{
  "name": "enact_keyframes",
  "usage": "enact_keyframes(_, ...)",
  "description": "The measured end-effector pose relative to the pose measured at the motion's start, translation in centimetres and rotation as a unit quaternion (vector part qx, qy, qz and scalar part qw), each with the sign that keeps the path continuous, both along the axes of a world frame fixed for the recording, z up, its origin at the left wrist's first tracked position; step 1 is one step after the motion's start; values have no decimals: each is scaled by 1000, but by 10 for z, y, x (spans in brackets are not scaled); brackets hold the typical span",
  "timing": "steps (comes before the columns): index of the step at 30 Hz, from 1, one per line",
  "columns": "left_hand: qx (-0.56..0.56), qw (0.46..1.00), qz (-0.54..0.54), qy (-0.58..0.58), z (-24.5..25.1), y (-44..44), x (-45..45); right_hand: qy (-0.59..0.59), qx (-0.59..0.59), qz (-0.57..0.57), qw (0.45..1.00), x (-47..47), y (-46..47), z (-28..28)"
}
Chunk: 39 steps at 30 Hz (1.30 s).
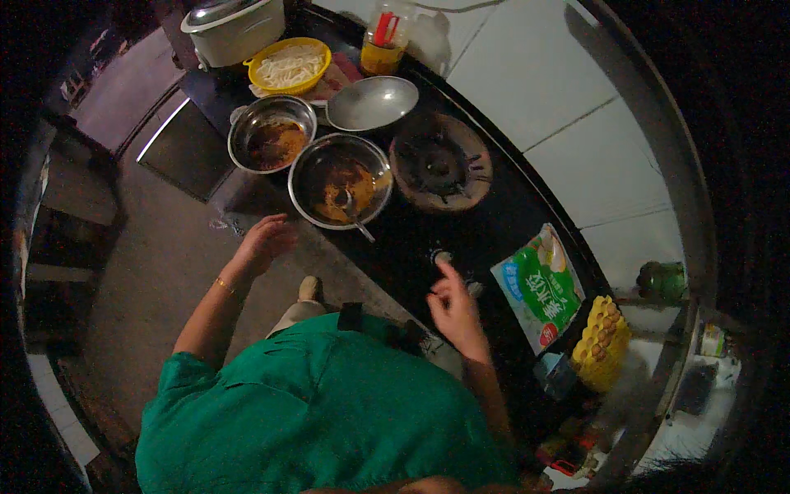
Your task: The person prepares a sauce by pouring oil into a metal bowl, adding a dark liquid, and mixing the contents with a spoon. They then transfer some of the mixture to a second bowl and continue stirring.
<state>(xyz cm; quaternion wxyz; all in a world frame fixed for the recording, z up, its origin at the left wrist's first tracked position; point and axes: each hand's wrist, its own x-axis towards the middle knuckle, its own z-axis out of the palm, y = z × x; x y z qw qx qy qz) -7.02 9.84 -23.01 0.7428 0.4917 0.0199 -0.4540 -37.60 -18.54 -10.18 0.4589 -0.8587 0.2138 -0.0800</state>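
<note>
My right hand [455, 309] is over the black cooktop [410, 238], its index finger extended to a round control knob [441, 256]. Whether the fingertip touches the knob I cannot tell; a second knob [475, 289] lies beside the hand. Nothing is held in my left hand [270, 239], which hangs slightly blurred in the air off the counter's front edge. Closest to it is a steel bowl [297, 204] with orange-brown sauce and a metal spoon [364, 231] leaning on its rim. Behind that bowl is the round burner [439, 163].
Another steel bowl [234, 145] holds similar sauce. A shallow metal pan [373, 102], a yellow basket of noodles [290, 68], a jar [384, 43] and a white appliance [234, 37] stand farther back. On the right lie a green food package [537, 284] and a yellow egg tray [595, 364].
</note>
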Motion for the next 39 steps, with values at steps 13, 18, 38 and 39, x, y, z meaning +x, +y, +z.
enact_keyframes(13,56,982,-151,96,36,-67,62,-23,135,-77,988,162,68,-37)
enact_keyframes(18,50,958,-238,153,34,-74,68,-61,145,-98,983,200,69,-29)
enact_keyframes(38,67,993,-80,53,90,-25,-11,-98,90,-6,991,190,56,-7)
enact_keyframes(39,54,995,-68,53,93,-26,-19,-103,79,9,991,188,55,-5)
